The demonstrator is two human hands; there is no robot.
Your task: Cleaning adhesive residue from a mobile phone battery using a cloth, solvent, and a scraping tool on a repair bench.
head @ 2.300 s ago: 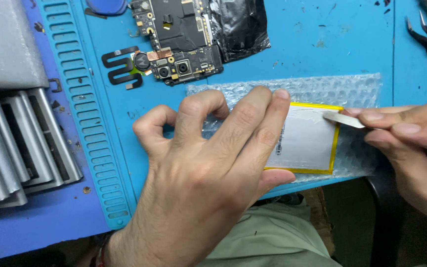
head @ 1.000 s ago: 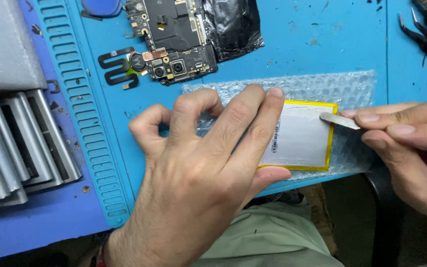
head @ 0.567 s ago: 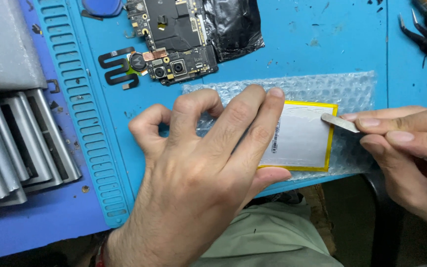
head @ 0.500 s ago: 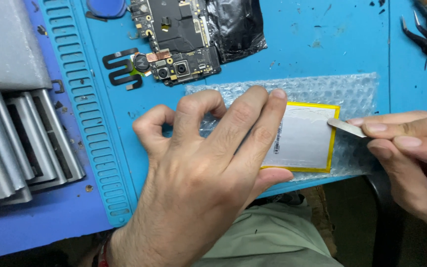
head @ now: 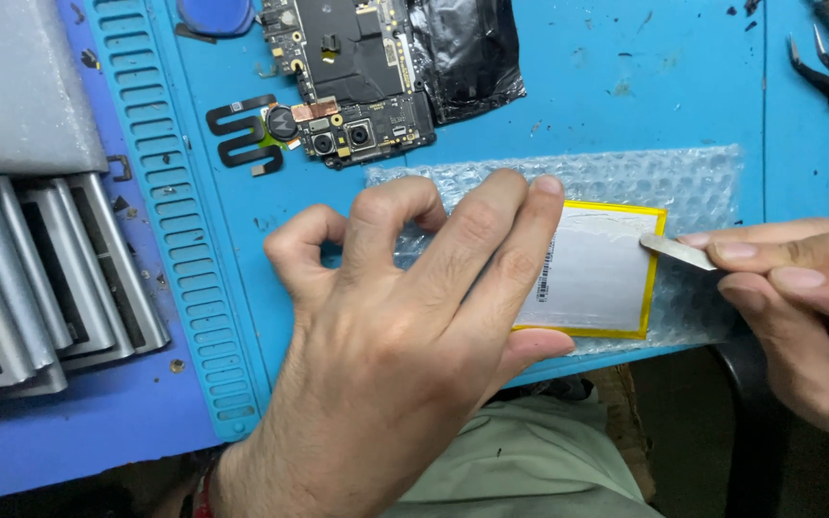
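The left hand (head: 414,336), fingers spread, pins the battery (head: 597,273) on bubble wrap (head: 702,182). The right hand (head: 798,307) pinches a blade (head: 675,251) at its edge; scraping looks barely begun.

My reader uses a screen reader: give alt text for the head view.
A left hand presses a flat yellow-edged battery onto bubble wrap on a blue mat, while the right hand holds a thin metal blade at its right edge. A bare circuit board lies behind.
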